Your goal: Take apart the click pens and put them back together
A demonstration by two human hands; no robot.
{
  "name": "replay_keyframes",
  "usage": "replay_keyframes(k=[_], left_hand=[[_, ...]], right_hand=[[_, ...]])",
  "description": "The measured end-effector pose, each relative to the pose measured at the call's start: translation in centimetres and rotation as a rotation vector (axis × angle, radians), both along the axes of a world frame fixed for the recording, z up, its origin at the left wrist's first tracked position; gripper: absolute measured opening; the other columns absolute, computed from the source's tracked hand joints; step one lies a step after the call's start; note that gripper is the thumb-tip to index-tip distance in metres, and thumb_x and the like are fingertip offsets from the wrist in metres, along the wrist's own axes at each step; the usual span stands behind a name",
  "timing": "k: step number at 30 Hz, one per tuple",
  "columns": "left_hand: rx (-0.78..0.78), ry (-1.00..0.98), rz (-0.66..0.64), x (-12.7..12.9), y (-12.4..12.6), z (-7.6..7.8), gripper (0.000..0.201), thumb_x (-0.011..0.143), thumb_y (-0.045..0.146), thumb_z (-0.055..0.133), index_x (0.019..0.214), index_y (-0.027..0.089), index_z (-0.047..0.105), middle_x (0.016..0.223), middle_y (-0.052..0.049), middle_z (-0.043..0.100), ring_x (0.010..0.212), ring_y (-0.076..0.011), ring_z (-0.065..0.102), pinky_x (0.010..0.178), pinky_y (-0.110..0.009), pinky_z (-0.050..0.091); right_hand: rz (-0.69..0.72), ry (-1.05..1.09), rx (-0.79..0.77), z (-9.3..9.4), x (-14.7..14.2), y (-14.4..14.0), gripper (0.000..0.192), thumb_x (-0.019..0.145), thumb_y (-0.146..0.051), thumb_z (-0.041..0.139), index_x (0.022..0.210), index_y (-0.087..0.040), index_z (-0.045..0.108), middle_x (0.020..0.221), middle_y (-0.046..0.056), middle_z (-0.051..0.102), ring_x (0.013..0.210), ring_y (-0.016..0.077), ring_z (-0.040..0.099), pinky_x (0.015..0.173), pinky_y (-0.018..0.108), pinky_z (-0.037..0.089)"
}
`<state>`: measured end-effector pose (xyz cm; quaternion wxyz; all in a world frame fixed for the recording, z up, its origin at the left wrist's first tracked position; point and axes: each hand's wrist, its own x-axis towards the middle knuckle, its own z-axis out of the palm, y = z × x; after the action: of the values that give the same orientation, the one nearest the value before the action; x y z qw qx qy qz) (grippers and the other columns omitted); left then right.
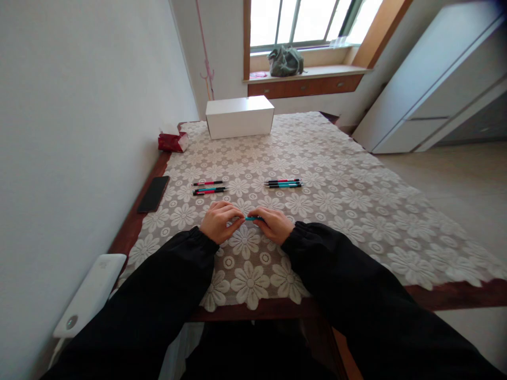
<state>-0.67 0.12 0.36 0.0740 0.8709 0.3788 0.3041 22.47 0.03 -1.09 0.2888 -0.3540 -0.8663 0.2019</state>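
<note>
My left hand (219, 221) and my right hand (274, 224) meet low over the lace tablecloth (336, 211). Both grip a teal pen (253, 218) that lies sideways between them, only its middle showing. Beyond my left hand lie three pens (209, 188), red and teal with black ends. A second group of pens (283, 183), teal and dark, lies beyond my right hand. Black sleeves cover both forearms.
A white box (240, 116) stands at the table's far end. A red packet (171, 141) and a black phone (153, 193) lie along the left edge by the wall. A white device (92, 293) sits at the near left corner. A white cabinet (435, 79) stands right.
</note>
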Motion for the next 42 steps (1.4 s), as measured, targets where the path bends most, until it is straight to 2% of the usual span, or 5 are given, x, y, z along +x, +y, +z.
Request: replay_keyframes(k=[6, 10, 18, 30, 42], left_hand=[[0.003, -0.027, 0.086, 0.1, -0.4, 0.8, 0.023, 0.09, 0.04, 0.064, 0.105, 0.023, 0.069, 0.107, -0.005, 0.073, 0.107, -0.0241, 0.062, 0.099, -0.041, 0.045], [-0.027, -0.037, 0.148, 0.0, -0.4, 1.1, 0.023, 0.086, 0.026, 0.059, 0.108, 0.021, 0.066, 0.11, -0.006, 0.07, 0.112, -0.0261, 0.059, 0.101, -0.043, 0.044], [-0.141, 0.118, 0.281, -0.2, 0.2, -0.2, 0.02, 0.08, 0.023, 0.065, 0.1, 0.023, 0.067, 0.109, -0.006, 0.07, 0.11, -0.0301, 0.058, 0.096, -0.048, 0.044], [-0.139, 0.058, 0.29, -0.3, 0.4, -0.1, 0.013, 0.086, 0.022, 0.062, 0.097, 0.022, 0.068, 0.101, -0.004, 0.074, 0.103, -0.0269, 0.062, 0.093, -0.045, 0.047], [-0.115, 0.032, 0.263, -0.2, 0.2, 0.0, 0.011, 0.084, 0.022, 0.065, 0.094, 0.023, 0.068, 0.098, -0.004, 0.074, 0.102, -0.0255, 0.063, 0.093, -0.043, 0.048]], right_hand=[[-0.09, 0.029, -0.011, 0.1, 0.0, 0.1, 0.018, 0.095, -0.019, 0.048, 0.108, -0.022, 0.061, 0.101, 0.006, 0.07, 0.091, 0.02, 0.066, 0.083, 0.032, 0.049], [-0.189, 0.042, 0.011, -0.1, 0.2, 0.4, 0.014, 0.093, -0.019, 0.05, 0.101, -0.022, 0.061, 0.096, 0.005, 0.071, 0.089, 0.0206, 0.065, 0.083, 0.033, 0.048], [-0.272, 0.0, 0.032, -0.3, 0.4, 0.6, 0.014, 0.089, -0.015, 0.052, 0.099, -0.022, 0.06, 0.097, 0.005, 0.068, 0.091, 0.0212, 0.062, 0.083, 0.034, 0.045], [-0.386, -0.158, 0.038, 0.1, 0.7, 0.6, 0.016, 0.085, -0.011, 0.051, 0.095, -0.021, 0.058, 0.104, 0.008, 0.065, 0.099, 0.025, 0.058, 0.088, 0.039, 0.043], [-0.358, -0.186, 0.029, 0.3, 0.6, 0.6, 0.015, 0.087, -0.013, 0.051, 0.096, -0.021, 0.059, 0.104, 0.007, 0.064, 0.1, 0.0246, 0.057, 0.086, 0.037, 0.043]])
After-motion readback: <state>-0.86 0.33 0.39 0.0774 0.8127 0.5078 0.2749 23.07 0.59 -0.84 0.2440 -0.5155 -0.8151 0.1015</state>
